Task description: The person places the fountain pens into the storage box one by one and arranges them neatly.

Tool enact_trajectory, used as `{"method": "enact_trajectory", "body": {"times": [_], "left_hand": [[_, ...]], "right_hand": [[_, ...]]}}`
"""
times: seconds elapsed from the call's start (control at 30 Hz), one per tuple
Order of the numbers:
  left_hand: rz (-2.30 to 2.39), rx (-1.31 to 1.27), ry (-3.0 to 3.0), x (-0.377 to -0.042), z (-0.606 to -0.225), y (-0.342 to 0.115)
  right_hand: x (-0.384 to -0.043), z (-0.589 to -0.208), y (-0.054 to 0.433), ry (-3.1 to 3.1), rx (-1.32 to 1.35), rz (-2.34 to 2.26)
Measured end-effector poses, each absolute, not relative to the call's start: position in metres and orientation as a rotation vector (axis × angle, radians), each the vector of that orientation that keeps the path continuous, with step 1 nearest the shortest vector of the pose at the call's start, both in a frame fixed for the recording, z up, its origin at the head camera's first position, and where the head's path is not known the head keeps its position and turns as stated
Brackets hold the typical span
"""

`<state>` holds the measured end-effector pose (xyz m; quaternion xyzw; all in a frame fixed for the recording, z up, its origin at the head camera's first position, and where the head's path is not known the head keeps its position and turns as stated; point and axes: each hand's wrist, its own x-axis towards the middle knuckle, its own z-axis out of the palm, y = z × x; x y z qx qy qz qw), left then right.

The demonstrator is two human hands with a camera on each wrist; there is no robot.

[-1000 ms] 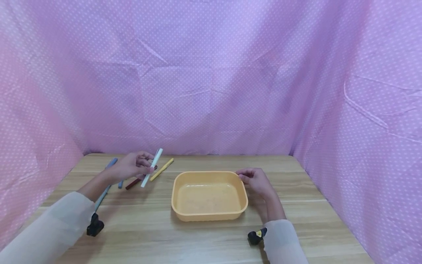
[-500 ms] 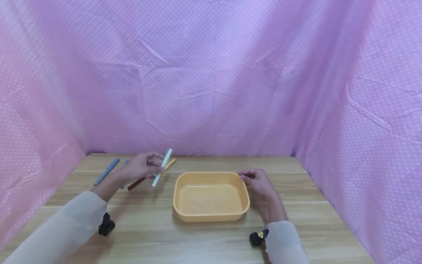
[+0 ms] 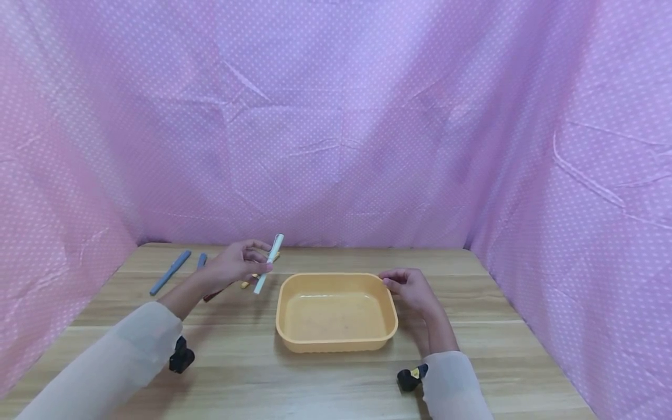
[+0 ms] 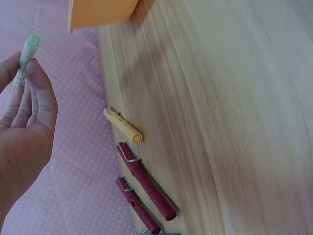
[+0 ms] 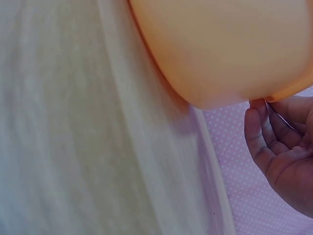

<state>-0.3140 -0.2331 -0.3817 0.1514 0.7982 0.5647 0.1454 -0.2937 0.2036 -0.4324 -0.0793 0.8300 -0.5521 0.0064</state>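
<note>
Between thumb and fingers my left hand (image 3: 238,265) pinches a pale mint-white pen (image 3: 274,249) with a clip, raised above the table just left of the basin. In the left wrist view, that pen (image 4: 30,48) points its end toward the camera. The yellow-orange plastic basin (image 3: 336,346) stands at the table's middle, with nothing inside. My right hand (image 3: 412,290) pinches its rim at the far right corner. Below the left hand lie a yellow pen (image 4: 126,129) and two dark red pens (image 4: 152,193), (image 4: 139,209), partly hidden in the head view.
Two blue pens (image 3: 170,272), (image 3: 202,261) lie at the left of the wooden table (image 3: 294,385). Pink dotted cloth (image 3: 336,146) hangs behind and at both sides of the table. Each wrist carries a small black camera (image 3: 181,354).
My left hand has moved right with the mint-white pen, toward the basin, uncovering the blue pens and passing over the yellow one. The right hand keeps its hold on the rim.
</note>
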Motion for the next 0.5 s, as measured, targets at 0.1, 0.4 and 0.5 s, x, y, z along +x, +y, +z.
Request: {"method": "enact_trajectory", "body": {"times": [0.1,0.4,0.5], "left_hand": [[1.669,0.409,2.260,-0.313,-0.383,-0.229],[1.732,0.362,2.215,-0.310,-0.385,-0.211],[1.744,0.376,2.201,-0.308,-0.385,-0.202]], "right_hand": [[-0.293,-0.433,0.204,2.601,-0.253,-1.714],[-0.292,-0.434,0.207,2.603,-0.260,-1.701],[-0.292,-0.433,0.208,2.600,-0.253,-1.704]]}}
